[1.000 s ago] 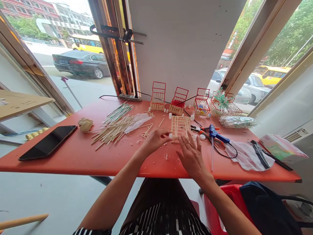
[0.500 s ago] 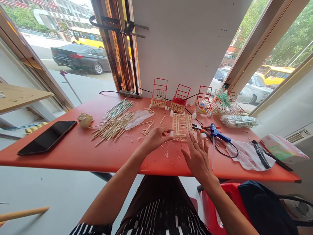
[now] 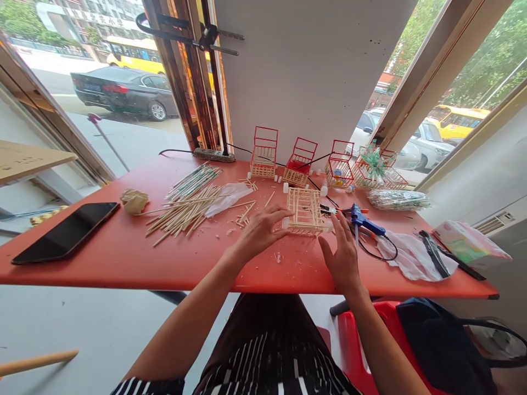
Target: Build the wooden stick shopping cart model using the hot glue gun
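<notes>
A small cart made of wooden sticks, with white wheels at its corners, lies wheels-up on the red table. My left hand is at its near left corner, fingers and thumb apart around the white wheel; whether they touch it is hard to tell. On the other side, my right hand is open, its fingers spread beside the near right wheel. Just right of the cart lie pliers and a blue glue gun.
Several carts with red handles stand along the back of the red table. Loose wooden sticks, a crumpled paper ball and a black tablet-like device lie left. Plastic film and a wrapped bundle lie right.
My right hand has drawn back from over the cart's near edge to its right side. My left hand stays by the left wheel. The camera view has shifted slightly.
</notes>
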`<state>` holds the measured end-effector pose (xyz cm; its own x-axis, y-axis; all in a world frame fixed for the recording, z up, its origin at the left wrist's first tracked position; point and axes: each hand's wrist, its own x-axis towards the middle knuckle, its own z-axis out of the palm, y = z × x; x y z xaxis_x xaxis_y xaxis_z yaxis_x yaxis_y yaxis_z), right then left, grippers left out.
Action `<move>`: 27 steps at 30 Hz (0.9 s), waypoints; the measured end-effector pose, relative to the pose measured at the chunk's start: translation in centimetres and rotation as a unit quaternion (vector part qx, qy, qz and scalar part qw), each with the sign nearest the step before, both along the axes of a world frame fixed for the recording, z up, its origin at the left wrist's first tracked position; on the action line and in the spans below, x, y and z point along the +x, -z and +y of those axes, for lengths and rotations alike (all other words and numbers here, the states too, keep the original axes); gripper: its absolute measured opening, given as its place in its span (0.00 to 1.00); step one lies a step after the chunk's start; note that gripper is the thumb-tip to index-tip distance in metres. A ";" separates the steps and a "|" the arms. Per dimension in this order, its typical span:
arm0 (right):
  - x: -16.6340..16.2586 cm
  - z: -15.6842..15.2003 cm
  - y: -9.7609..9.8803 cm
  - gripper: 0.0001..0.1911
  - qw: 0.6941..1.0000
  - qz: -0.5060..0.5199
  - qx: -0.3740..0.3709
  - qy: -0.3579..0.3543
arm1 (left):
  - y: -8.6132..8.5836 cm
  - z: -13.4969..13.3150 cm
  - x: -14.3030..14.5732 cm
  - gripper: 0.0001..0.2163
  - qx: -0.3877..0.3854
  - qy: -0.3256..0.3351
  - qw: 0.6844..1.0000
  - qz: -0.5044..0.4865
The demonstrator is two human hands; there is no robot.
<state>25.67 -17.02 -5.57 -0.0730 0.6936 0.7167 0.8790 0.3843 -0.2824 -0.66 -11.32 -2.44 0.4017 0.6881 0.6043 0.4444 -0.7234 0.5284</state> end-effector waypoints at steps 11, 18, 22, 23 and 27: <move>0.6 1.1 -0.6 0.35 0.998 0.040 -0.037 -0.019 | 0.9 -0.2 0.8 0.17 0.102 -0.051 0.989 0.097; 0.3 2.3 -1.7 0.36 0.997 0.044 -0.047 -0.046 | 1.1 -0.4 1.3 0.14 0.141 -0.074 0.982 0.103; -0.4 1.8 -1.3 0.30 0.997 0.054 -0.023 -0.051 | 1.0 -0.5 1.3 0.12 0.139 -0.077 0.982 0.102; -0.5 1.7 -1.3 0.29 0.997 0.053 -0.018 -0.052 | 1.0 -0.5 1.3 0.11 0.138 -0.077 0.982 0.104; -0.5 1.5 -1.2 0.24 0.998 0.047 -0.008 -0.047 | 0.9 -0.6 1.4 0.08 0.128 -0.060 0.984 0.109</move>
